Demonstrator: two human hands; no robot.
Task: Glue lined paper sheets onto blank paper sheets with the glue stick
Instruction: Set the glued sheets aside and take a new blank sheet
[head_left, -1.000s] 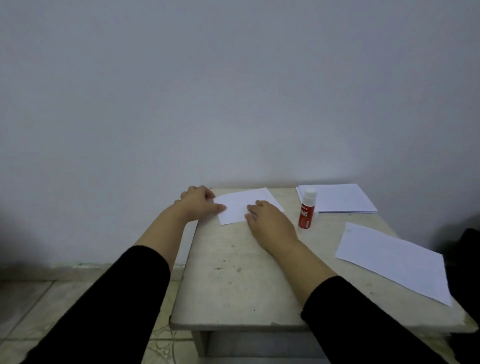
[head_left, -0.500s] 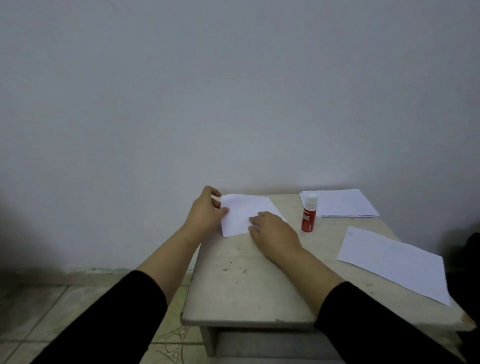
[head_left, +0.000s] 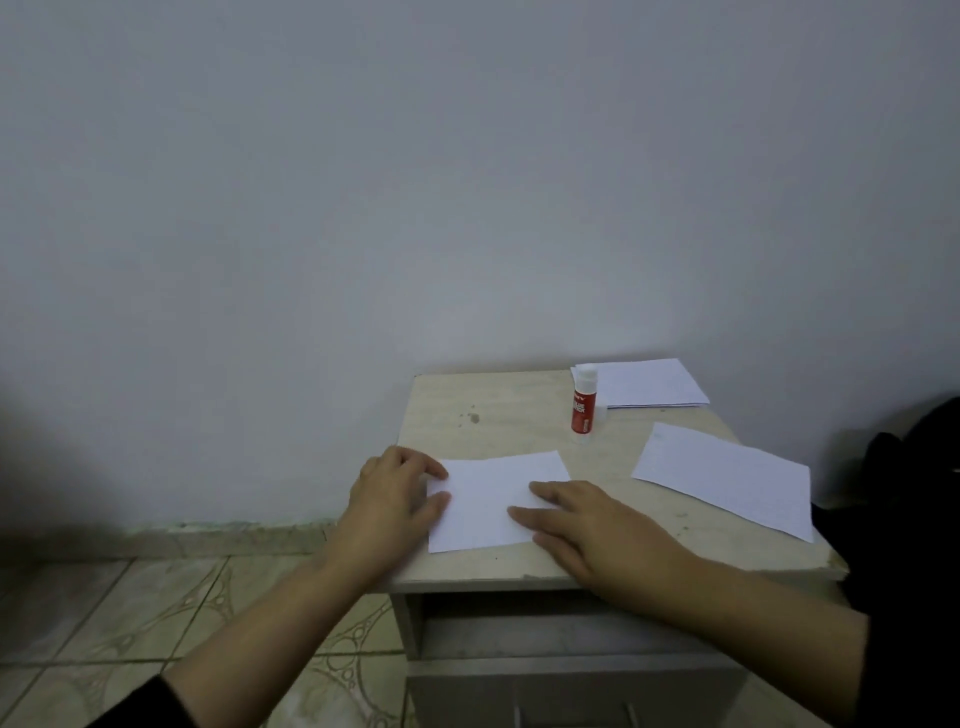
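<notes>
Both your hands are on the small white sheet lying flat near the front edge of the table. Your left hand rests at the sheet's left edge, fingers fairly straight, index and thumb tips touching the paper; whether it pinches the edge or only presses, you cannot tell from this angle. Your right hand lies flat, fingers extended and slightly spread, fingertips pressing on the sheet's right lower part, palm on the tabletop. Nothing is gripped by the right hand.

The glue stick stands upright toward the back of the table, red body, white cap on, well apart from both hands. Just behind and to its right sits a stack of white sheets by the wall. A single larger sheet lies flat on the right side of the table, faint lines barely visible, its corner near the table's right edge; it is apart from your right hand.

The table has a drawer front below. Patterned floor tiles show at left, a plain wall behind, something dark at the far right. Black sleeves are pushed up your forearms.
</notes>
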